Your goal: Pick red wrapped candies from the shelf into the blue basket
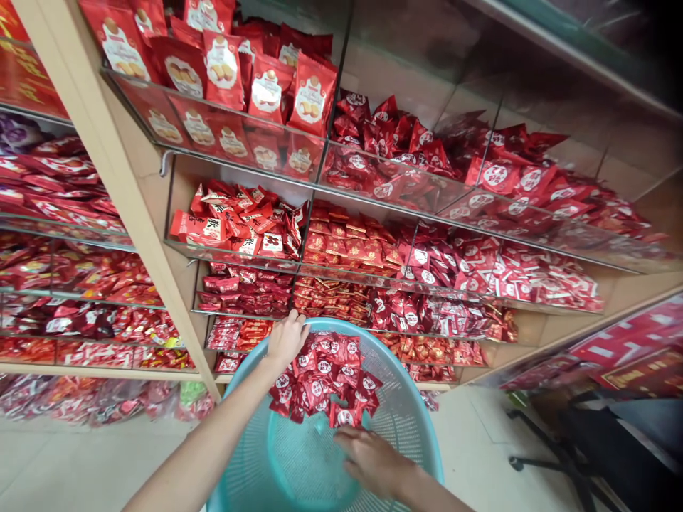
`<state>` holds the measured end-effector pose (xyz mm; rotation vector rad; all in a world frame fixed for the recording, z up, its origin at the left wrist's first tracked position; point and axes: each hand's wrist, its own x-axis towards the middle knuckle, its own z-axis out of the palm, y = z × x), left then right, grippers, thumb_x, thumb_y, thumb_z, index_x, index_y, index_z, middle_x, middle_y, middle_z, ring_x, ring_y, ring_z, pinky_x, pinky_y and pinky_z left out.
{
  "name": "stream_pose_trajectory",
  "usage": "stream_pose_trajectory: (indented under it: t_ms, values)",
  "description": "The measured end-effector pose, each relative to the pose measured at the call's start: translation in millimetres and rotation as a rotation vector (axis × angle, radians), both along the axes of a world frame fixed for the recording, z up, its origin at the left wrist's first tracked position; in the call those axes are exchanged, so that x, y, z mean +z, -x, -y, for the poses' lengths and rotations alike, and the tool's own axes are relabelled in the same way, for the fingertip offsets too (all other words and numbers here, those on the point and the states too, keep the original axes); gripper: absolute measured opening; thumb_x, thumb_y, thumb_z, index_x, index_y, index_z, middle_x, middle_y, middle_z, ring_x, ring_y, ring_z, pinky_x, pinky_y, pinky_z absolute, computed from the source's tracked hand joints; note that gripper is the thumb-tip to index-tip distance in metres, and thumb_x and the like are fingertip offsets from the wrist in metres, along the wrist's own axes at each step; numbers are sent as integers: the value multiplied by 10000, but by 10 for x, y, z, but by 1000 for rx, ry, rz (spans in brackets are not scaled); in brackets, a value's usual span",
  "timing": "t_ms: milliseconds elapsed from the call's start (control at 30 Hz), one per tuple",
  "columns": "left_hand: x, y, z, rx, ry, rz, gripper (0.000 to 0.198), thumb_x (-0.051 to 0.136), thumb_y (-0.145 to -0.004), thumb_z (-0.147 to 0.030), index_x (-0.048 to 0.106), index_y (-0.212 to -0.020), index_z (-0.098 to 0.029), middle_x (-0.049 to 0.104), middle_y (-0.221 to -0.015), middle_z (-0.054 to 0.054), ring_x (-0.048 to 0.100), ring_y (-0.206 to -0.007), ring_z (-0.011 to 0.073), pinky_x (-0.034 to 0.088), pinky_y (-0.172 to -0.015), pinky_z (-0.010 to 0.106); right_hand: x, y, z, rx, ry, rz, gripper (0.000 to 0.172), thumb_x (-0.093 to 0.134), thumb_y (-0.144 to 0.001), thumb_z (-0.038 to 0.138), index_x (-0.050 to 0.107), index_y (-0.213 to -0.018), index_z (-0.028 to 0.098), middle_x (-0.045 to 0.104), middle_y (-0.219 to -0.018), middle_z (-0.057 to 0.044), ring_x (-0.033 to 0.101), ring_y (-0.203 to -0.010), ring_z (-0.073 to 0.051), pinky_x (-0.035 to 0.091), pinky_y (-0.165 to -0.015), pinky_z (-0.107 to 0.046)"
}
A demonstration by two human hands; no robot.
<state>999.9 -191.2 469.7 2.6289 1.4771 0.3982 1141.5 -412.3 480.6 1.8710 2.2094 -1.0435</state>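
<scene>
A turquoise plastic basket (427, 434) with perforated walls stands below the shelves. My left hand (289, 340) is closed over its far rim. Small red candy packets (320, 373) with white round labels lie heaped at the far side inside the basket. My right hand (371, 455) is inside the basket at the near edge of this heap, slightly blurred. Its fingers point left, with the thumb apart, beside one red packet (344, 414); I see nothing held between them.
Ahead, shelves with clear fronts (373, 188) hold many red packets, with larger cookie bags (224, 71) at the top left. A wooden upright (112, 163) divides them from more filled shelves. Plastic bags (101, 398) lie low at left; a black wheeled chair (597, 448) stands right.
</scene>
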Motion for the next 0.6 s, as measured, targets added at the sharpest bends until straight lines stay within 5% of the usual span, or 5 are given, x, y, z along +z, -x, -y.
stream_pose_trajectory:
  t_ms: [300,600]
  values:
    - [-4,11,-9,-7,-9,21,348,296,-934,-340,566,-1072,-169,518,-1030,59,587,-861,180,446,-777,312,142,36,-153,-51,15,-5,465,445,-803,178,517,-1262,159,445,-1394,-145,493,-1207,-300,378,-1027,-443]
    - [40,26,15,-2,5,7,346,284,-936,-334,562,-1059,-168,518,-1032,66,583,-876,177,443,-776,301,-62,3,-87,-43,-21,28,491,469,-800,191,502,-1289,159,399,-1434,-136,407,-1285,-287,317,-1078,-418]
